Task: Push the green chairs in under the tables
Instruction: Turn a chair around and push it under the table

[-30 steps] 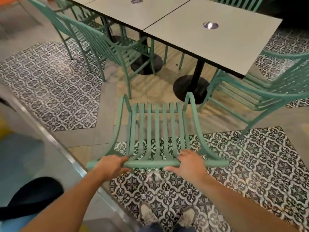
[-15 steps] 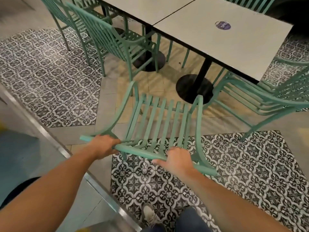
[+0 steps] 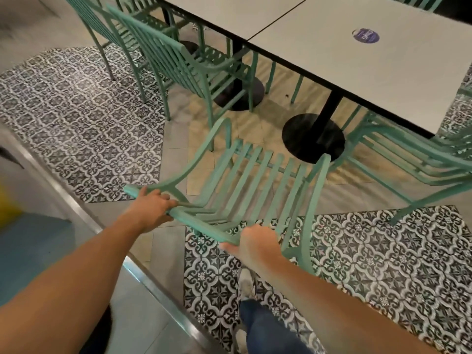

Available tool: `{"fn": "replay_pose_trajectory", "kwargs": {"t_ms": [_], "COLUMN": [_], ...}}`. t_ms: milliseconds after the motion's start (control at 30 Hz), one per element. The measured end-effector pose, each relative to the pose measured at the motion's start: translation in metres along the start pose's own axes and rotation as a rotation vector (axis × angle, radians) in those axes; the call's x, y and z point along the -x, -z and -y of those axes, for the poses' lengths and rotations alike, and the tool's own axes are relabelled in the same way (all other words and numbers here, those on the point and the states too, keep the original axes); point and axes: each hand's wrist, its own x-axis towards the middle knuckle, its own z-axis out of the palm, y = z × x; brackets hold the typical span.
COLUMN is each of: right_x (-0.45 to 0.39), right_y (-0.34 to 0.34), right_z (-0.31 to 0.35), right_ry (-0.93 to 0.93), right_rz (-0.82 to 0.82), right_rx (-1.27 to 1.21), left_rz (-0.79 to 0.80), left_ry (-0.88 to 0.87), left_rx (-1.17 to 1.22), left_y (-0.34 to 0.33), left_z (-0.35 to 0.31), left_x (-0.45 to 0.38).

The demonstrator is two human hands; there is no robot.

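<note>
A green slatted metal chair (image 3: 255,175) stands in front of me, its seat facing the grey square table (image 3: 370,67). Both hands hold its top back rail. My left hand (image 3: 150,208) grips the rail near its left end. My right hand (image 3: 255,242) grips the rail further right. The chair is turned slightly clockwise, and its front edge sits just short of the table's black round base (image 3: 313,137). The seat is outside the tabletop's edge.
A second green chair (image 3: 184,62) is tucked at the neighbouring table (image 3: 229,11) to the left. Another green chair (image 3: 413,159) stands at the right side of the near table. A metal floor strip (image 3: 84,213) runs diagonally at my left. Patterned tiles cover the floor.
The chair has moved forward towards the table and rotated slightly, its left end now further ahead. Both hands stayed on the back rail, and I stepped forward with it.
</note>
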Motion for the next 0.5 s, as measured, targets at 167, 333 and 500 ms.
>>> {"fn": "replay_pose_trajectory", "kwargs": {"t_ms": [167,333,500], "right_x": [-0.012,-0.018,-0.046], "right_y": [-0.008,-0.003,0.013], "right_z": [-0.01,-0.027,-0.023], "right_ry": [-0.008,-0.08,-0.162], "right_rz": [0.042,0.156,0.2], "right_rx": [-0.225,-0.376,-0.449], "left_rz": [-0.068,0.113,0.468], "left_ry": [0.008,-0.041,-0.066], "left_rx": [0.079,0.282,0.417], "left_y": [-0.005,0.012,0.043], "left_z": [0.019,0.04,0.046], "left_x": [-0.003,-0.018,-0.048]}}
